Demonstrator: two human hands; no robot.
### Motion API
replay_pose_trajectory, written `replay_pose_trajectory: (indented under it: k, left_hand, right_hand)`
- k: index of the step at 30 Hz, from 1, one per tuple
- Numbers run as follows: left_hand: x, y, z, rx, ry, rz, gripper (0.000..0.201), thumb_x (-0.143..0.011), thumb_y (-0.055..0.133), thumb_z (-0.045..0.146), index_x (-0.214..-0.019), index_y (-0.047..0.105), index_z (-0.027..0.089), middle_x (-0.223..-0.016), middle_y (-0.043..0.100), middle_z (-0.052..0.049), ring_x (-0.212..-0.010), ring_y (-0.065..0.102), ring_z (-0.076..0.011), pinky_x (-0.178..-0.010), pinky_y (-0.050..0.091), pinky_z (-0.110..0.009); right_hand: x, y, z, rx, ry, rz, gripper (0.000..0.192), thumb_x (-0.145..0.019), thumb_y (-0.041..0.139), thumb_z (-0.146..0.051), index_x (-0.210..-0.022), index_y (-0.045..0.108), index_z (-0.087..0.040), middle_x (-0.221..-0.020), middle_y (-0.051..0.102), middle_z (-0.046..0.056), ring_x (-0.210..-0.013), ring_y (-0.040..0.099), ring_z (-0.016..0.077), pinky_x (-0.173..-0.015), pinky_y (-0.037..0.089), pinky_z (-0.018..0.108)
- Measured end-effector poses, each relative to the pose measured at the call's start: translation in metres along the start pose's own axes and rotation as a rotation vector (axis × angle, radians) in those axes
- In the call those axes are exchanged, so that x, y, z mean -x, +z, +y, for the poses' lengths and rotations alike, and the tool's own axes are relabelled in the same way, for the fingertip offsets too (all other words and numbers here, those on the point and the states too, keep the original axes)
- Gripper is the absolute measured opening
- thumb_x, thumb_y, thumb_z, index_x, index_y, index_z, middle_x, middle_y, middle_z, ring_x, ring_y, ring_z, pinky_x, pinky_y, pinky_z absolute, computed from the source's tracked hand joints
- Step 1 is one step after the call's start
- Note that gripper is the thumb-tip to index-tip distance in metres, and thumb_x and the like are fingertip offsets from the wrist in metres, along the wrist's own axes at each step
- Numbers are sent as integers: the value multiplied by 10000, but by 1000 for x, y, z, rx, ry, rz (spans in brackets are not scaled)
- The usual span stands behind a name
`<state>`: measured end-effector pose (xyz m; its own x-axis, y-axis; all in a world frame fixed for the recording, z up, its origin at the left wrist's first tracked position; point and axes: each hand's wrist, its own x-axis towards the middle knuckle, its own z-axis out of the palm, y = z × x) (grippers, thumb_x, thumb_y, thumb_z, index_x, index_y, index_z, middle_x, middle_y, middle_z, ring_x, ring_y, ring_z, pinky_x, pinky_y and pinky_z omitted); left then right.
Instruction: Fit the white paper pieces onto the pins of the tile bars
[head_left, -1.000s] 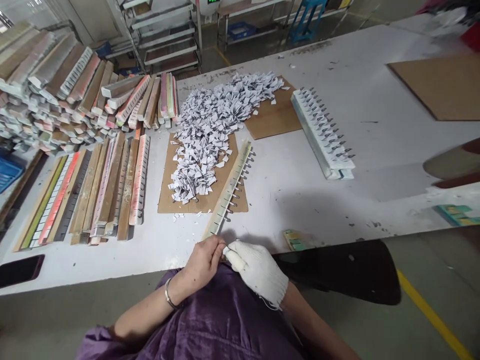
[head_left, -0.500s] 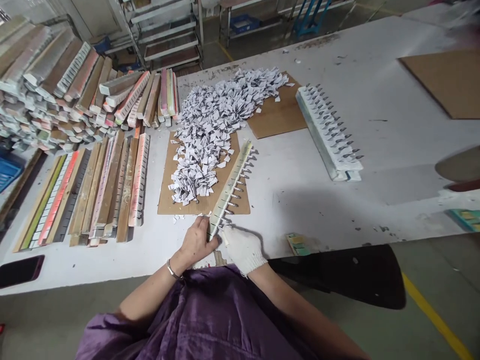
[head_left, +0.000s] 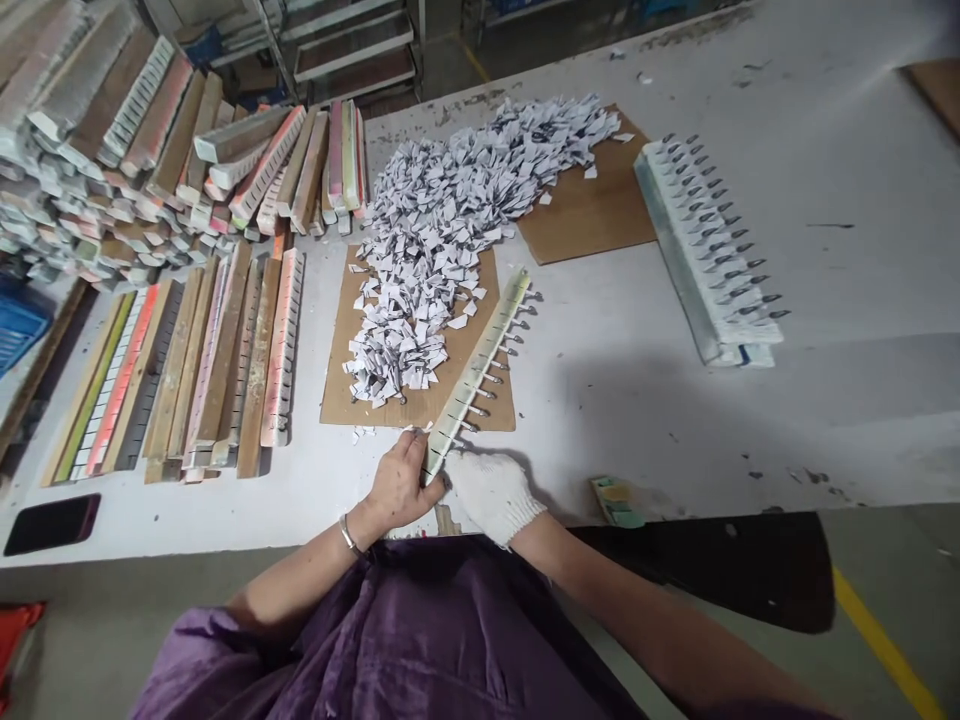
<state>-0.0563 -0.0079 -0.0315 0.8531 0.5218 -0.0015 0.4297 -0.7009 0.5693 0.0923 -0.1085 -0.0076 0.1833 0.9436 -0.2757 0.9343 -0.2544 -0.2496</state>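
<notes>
My bare left hand is wrapped round the near end of a pale yellow-green slotted strip. The strip slants away from me, partly over a cardboard sheet, with small dark-tipped pieces sticking out in a row along its right edge. My right hand, in a white knitted glove, is closed against the same near end; its fingertips, and whatever they pinch, are hidden. A big heap of small white folded paper-like pieces covers much of the cardboard just beyond the strip.
To the right lies a white block with rows of dark pointed tips. Slotted wooden bars lie at left, below a tall bar stack. A phone and a small green-yellow pad lie by the front edge.
The head view has shifted, so the table's things sit differently in the picture. Both hands stay at the strip's near end, the right hand turned slightly.
</notes>
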Motion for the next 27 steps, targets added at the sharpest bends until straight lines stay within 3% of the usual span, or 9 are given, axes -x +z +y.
replay_pose_trajectory:
  k: [6,11,13,17,21,27]
  left_hand:
    - [1,0,2,17,-16,-6,563,-825,609,285,-1336,474,93,-1244,554,-204,-1145,593,-345,-975,541,-510]
    - [-16,-19,7,134,-29,-43,630,-831,702,373,-1386,504,150,-1214,609,-144,-1065,634,-288,-953,543,-432]
    - [-30,-33,4,151,-64,44,516,-892,664,399,-1345,563,175,-1100,655,-101,-948,654,-241,-874,551,-380]
    - [-61,-55,-11,-94,-315,279,211,-971,550,272,-1114,669,173,-1020,675,-106,-931,649,-234,-848,513,-360]
    - [-78,-64,-23,-131,-417,280,70,-900,657,235,-932,692,184,-982,717,-115,-887,665,-251,-800,491,-349]
    - [-75,-68,-39,25,-455,340,48,-859,661,184,-843,704,198,-863,748,-69,-834,664,-219,-778,453,-312]
  right_hand:
    - [-4,13,5,-46,-18,36,280,-972,427,-200,-1000,704,-185,-897,751,112,-802,720,254,-639,389,338]
    - [-8,12,10,-109,87,99,229,-974,455,-239,-1009,675,-183,-846,746,95,-736,723,251,-573,337,324]
    - [-6,11,12,-218,175,133,254,-995,456,-322,-1081,654,-188,-906,760,90,-784,730,236,-586,359,309]
    - [1,22,15,-404,238,267,324,-996,459,-346,-1262,596,-221,-1155,749,77,-955,725,222,-706,433,293]
    - [2,32,15,-470,240,326,335,-1017,405,-376,-1251,602,-239,-1143,755,51,-973,721,218,-726,443,292]
    - [1,29,11,-397,184,321,363,-1018,374,-358,-1287,592,-250,-1116,760,48,-909,732,219,-701,456,301]
